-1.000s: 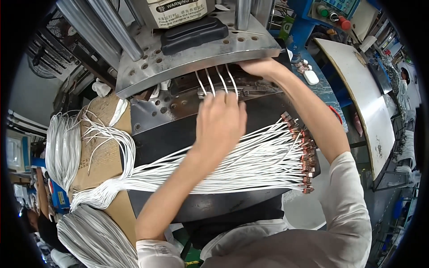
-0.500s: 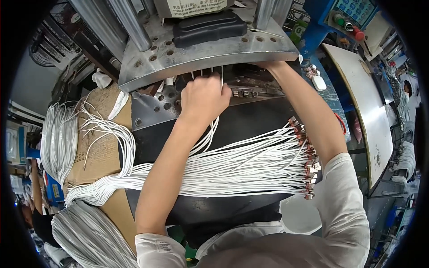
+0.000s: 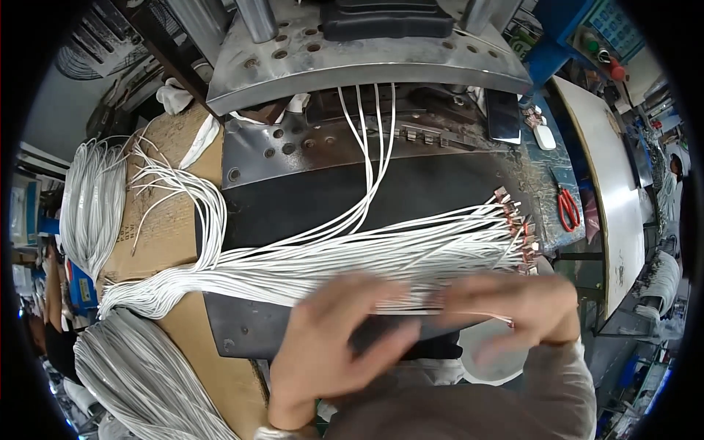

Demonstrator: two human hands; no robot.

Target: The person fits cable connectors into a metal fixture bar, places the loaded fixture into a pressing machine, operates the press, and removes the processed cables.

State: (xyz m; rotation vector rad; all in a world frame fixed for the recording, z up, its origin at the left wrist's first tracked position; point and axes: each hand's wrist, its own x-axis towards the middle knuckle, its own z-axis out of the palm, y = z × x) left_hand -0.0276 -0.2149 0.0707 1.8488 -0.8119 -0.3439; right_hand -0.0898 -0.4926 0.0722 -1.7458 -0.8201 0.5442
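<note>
Four wires [image 3: 370, 172] ran under the plate [image 3: 367, 73]; left hand [image 3: 319, 348] looked open, right hand [image 3: 532, 308] was too blurry to tell. Keeping those wires from crossing seemed smart, imo.

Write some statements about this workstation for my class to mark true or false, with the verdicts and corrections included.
1. Four white cables run up beneath the metal plate. True.
2. A red-handled tool lies to the right of the white cable bundle. True.
3. The red-handled tool rests on cardboard. False: it rests on a blue surface.
4. The left hand and the right hand are both blurred. True.
5. The right hand is under the metal plate. False: it is by the near side of the white cable bundle.
</note>
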